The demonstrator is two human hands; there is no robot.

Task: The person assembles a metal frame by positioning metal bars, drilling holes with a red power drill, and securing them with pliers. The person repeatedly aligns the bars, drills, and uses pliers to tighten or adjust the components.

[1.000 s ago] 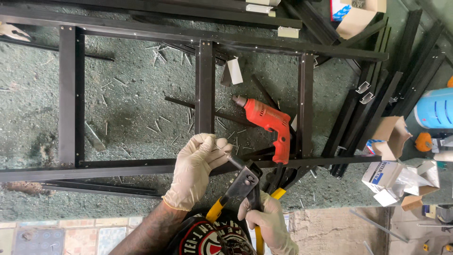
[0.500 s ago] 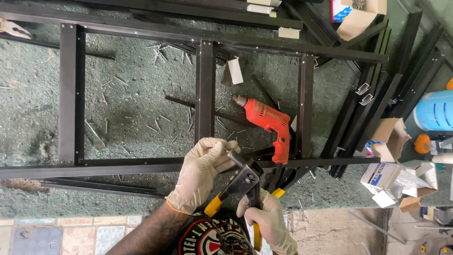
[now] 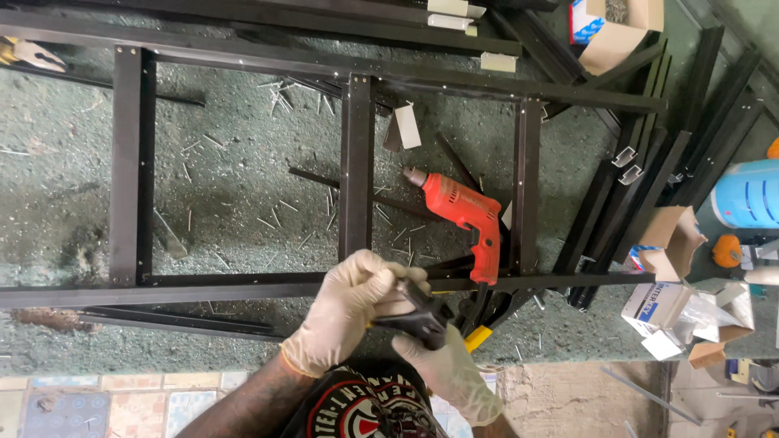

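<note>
Both my hands wear pale gloves. My left hand (image 3: 349,316) wraps over the head of a black hand riveter (image 3: 420,315), pressing it against the lower rail of a dark metal frame (image 3: 243,285). Just below, my right hand (image 3: 450,375) grips the riveter's handles; one yellow handle tip (image 3: 477,337) sticks out to the right. The tool's nose is hidden under my left fingers.
A red electric drill (image 3: 466,215) lies on the concrete inside the frame, just above my hands. Loose metal pins are scattered over the floor. Dark metal bars (image 3: 649,186), open cardboard boxes (image 3: 673,300) and a blue container (image 3: 751,195) sit to the right.
My left hand has slid further over the riveter's head. The handles, spread apart before, have come together under my right hand, hiding most of the yellow.
</note>
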